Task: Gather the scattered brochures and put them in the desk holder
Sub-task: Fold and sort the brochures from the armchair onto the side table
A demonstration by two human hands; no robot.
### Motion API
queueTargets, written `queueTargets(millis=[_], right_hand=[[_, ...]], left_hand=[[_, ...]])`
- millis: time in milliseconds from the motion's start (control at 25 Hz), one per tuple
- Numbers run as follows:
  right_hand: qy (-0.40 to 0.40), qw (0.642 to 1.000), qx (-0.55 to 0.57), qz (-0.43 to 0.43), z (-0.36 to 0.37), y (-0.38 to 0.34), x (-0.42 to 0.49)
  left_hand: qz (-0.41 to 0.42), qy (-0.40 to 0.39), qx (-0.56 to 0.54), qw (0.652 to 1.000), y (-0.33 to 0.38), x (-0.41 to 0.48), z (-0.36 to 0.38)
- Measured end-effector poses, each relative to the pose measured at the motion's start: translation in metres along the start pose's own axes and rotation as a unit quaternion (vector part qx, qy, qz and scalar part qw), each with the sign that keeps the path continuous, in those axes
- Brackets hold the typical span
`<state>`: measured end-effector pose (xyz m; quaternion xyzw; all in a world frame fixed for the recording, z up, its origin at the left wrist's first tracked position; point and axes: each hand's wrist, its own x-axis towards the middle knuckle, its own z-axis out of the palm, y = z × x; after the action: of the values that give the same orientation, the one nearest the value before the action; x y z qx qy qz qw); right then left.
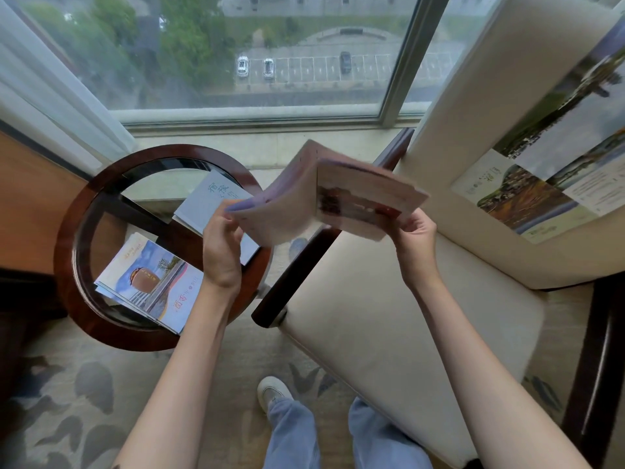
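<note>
Looking down here, and the round dark-wood side table with the glass top point(67, 238) is the thing to get your bearings from. Just right of it and raised above its rim, both hands hold up a pinkish folded paper brochure point(324, 198). It's motion-blurred, so I can't read the print, but it's partly opened, with one panel bending toward the table.

The left hand point(221, 252) pinches the brochure's table-side edge, fingers curled around the paper, right over the table's right rim. The right hand point(414, 238) grips the opposite lower corner, further right of the table, thumb on top.

On the glass itself, at the near side, lies a small stack of brochures with a brown jar picture on the top cover point(152, 286), fanned a little. Toward the table's far right lies a pale blue-grey booklet with dark characters point(209, 201), and the left hand and the raised brochure partly cover it.

Right beside the table stands a cream upholstered armchair with a dark wooden frame point(389, 316). A big unfolded brochure with landscape photos point(548, 164) is leaning flat against its backrest, well apart from the table.

Beyond the table are a large window point(270, 55) and a white sheer curtain point(50, 79). Under it all is a beige patterned carpet point(84, 384).
</note>
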<state>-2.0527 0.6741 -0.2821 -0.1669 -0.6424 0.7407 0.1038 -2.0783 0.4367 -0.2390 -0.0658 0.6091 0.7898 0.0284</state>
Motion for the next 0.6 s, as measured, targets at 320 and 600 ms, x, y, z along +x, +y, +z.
queueTargets(millis=[320, 600], right_hand=[[-0.032, 0.999, 0.006, 0.026, -0.014, 0.003, 0.006], [-0.102, 0.987, 0.008, 0.124, -0.022, 0.014, 0.000]], left_hand=[[-0.034, -0.136, 0.155, 0.978, -0.001, 0.003, 0.004], [-0.125, -0.312, 0.116, 0.935, -0.007, 0.003, 0.011]])
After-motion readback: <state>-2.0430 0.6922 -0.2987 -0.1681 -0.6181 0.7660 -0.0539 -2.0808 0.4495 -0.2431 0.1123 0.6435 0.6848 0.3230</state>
